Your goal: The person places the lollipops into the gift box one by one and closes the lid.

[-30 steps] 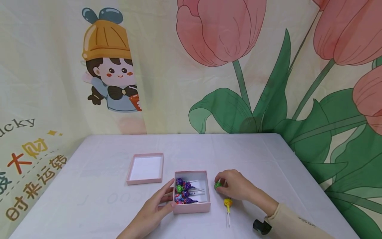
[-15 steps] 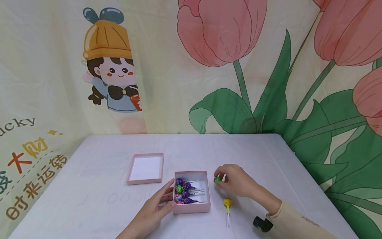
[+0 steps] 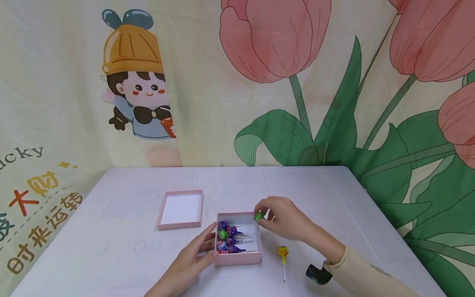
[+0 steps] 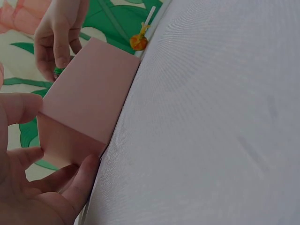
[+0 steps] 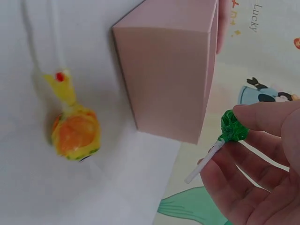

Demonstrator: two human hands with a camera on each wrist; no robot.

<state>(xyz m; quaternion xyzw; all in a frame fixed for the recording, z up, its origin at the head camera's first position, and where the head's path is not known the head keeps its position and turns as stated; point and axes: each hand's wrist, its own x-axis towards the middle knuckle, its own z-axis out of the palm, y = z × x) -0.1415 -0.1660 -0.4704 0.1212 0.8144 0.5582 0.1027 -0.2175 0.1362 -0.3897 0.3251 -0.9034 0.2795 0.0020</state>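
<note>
My right hand (image 3: pixel 283 216) pinches a green-wrapped lollipop (image 5: pixel 233 126) by its candy head, at the right rim of the pink box (image 3: pixel 239 259). In the right wrist view, its white stick points down and to the left. Inside the box lie several lollipops (image 3: pixel 233 241), mostly purple-wrapped, with one green; their sticks point right. My left hand (image 3: pixel 189 260) rests against the box's left side, fingers spread and thumb at the near corner. A yellow-wrapped lollipop (image 3: pixel 283 251) lies on the table right of the box.
The pink-edged lid (image 3: pixel 182 209) lies inside-up on the white-covered table (image 3: pixel 130 214), behind and left of the box. A black object (image 3: pixel 319 274) is at the right sleeve. A printed curtain (image 3: pixel 204 82) hangs behind the table.
The right hand has moved left and slightly away with the green lollipop, from beside the box to its right rim. The left hand and box have stayed put.
</note>
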